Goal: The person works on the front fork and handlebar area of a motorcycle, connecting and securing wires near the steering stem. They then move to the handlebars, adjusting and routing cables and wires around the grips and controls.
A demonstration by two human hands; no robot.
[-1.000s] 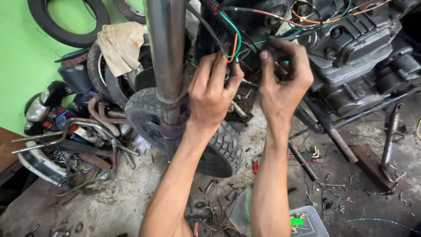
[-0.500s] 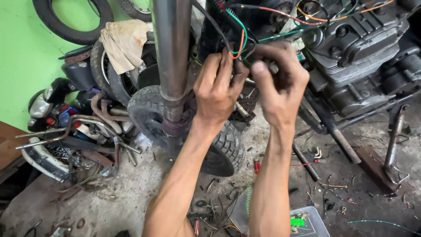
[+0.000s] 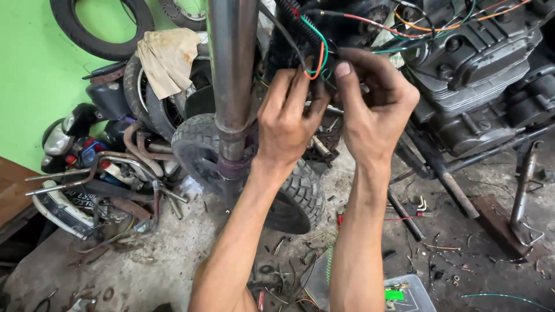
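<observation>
Fingertips of the left hand (image 3: 287, 124) and right hand (image 3: 374, 110) bury whatever part they pinch; it cannot be told. The orange and green wires (image 3: 318, 55) vanish behind the fingers. The steel fork tube (image 3: 233, 75) hides part of the knobby tyre (image 3: 300, 190) and runs off the top edge. The engine (image 3: 480, 75) is cropped at right; the plastic box (image 3: 407, 294) at the bottom edge

Green and orange wires (image 3: 317, 55) loop out of a black-sheathed bundle (image 3: 295, 20), just right of the upright steel fork tube (image 3: 232, 75).
</observation>
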